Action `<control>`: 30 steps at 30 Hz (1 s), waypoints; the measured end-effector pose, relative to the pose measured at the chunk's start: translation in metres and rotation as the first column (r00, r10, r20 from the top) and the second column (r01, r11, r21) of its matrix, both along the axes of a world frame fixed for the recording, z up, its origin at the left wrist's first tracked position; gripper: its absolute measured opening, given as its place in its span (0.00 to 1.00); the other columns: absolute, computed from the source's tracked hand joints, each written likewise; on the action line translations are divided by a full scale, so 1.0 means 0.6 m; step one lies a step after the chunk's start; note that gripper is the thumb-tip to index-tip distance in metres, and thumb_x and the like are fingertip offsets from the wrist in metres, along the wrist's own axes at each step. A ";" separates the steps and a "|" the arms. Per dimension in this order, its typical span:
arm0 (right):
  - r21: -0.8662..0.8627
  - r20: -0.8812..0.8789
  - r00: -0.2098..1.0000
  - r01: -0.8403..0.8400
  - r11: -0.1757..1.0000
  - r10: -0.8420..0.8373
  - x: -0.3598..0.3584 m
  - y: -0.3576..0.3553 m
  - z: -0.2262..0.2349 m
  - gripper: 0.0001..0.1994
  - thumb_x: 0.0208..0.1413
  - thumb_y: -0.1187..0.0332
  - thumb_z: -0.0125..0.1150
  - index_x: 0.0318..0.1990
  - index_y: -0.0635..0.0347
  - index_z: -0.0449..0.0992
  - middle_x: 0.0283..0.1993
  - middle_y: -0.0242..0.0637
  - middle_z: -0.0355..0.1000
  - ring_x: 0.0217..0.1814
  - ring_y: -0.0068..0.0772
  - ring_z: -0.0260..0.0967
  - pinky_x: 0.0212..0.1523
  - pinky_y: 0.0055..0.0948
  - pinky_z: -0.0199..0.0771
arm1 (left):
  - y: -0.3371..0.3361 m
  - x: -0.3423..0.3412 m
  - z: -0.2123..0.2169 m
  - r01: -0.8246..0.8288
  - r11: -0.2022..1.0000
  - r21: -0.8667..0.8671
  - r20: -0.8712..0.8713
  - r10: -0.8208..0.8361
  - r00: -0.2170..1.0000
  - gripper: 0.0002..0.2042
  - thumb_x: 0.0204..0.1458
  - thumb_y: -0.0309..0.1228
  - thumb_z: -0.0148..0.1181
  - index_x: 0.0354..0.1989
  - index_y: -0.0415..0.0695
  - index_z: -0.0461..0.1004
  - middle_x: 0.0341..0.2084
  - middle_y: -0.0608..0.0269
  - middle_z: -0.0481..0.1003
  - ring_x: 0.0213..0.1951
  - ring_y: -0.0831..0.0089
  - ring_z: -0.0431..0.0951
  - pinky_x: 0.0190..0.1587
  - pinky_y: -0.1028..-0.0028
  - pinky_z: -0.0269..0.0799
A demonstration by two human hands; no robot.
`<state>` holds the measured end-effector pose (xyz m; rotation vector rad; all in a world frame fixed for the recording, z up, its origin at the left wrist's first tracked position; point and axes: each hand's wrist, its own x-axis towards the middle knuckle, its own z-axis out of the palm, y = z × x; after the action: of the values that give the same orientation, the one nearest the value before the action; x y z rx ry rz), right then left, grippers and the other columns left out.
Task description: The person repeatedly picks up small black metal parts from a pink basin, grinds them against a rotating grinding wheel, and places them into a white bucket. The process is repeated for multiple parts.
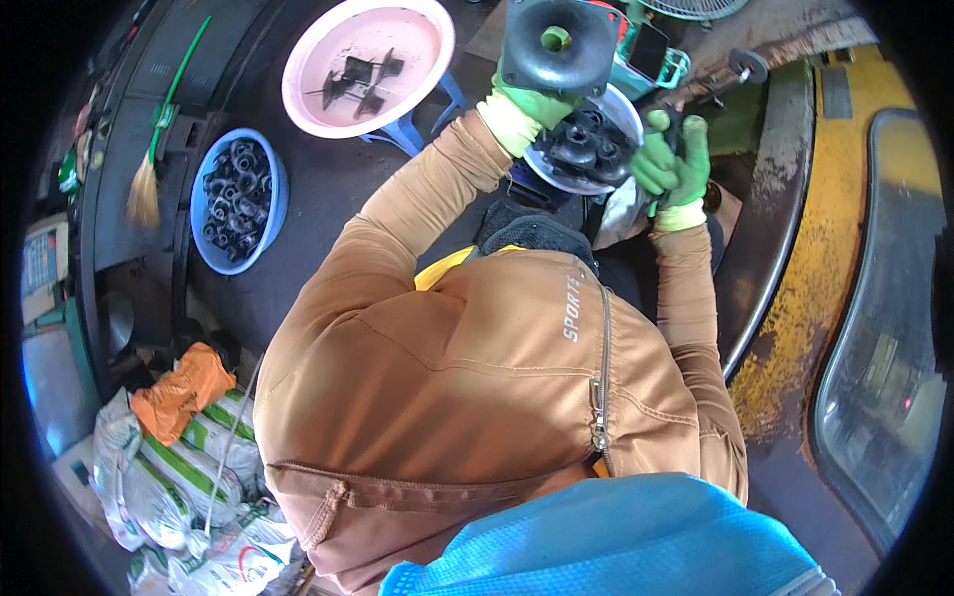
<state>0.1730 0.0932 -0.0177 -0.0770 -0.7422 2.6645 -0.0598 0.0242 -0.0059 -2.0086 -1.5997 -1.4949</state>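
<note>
My left hand [537, 103], in a green glove with a pale yellow cuff, grips a black horn-shaped part [558, 72] with a square flange. Green glove shows through the round hole at its middle. To the right, my gloved right hand [674, 167] is closed round a slim dark object [675, 127]; most of it is hidden, so its kind cannot be made out. The two hands are apart. Below and between them sits a pale basin [636, 117] holding several black moulded parts [581, 149].
A pink basin [301, 84] with several black pieces rests on a blue stool [402, 134]. Further left are a blue basin [279, 204] of black parts and a straw broom [145, 194]. Sacks [159, 497] lie lower left; a yellow machine panel [795, 328] borders my right.
</note>
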 end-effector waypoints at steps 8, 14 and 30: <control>0.783 0.523 0.309 -0.542 0.305 -0.794 -0.029 0.058 -0.105 0.30 0.54 0.47 0.60 0.57 0.62 0.73 0.49 0.60 0.74 0.52 0.56 0.73 0.53 0.44 0.70 | -0.027 -0.052 -0.016 -0.129 0.989 -0.076 0.241 0.144 0.960 0.19 0.46 0.35 0.66 0.47 0.46 0.74 0.43 0.61 0.76 0.46 0.69 0.76 0.49 0.69 0.73; 0.774 0.592 0.469 -0.558 0.299 -0.655 0.015 0.049 -0.100 0.23 0.59 0.55 0.60 0.51 0.68 0.74 0.41 0.50 0.77 0.42 0.43 0.73 0.46 0.39 0.70 | -0.202 -0.149 -0.215 -0.352 0.912 -0.212 0.461 0.411 0.786 0.11 0.51 0.30 0.63 0.42 0.47 0.74 0.36 0.63 0.77 0.38 0.67 0.76 0.41 0.70 0.71; 0.682 0.728 0.336 -0.450 0.577 -0.598 0.068 0.027 -0.116 0.20 0.61 0.66 0.59 0.55 0.73 0.71 0.47 0.39 0.74 0.46 0.24 0.68 0.48 0.23 0.66 | -0.646 -0.530 -0.331 -0.859 -0.431 -0.276 -0.957 0.209 0.203 0.15 0.55 0.43 0.52 0.48 0.61 0.79 0.47 0.74 0.75 0.58 0.73 0.66 0.58 0.60 0.58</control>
<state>0.2141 0.1097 -0.0874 -1.5041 -2.1944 1.5175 -0.3777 -0.3633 -0.2048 -0.5757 -2.8174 0.9907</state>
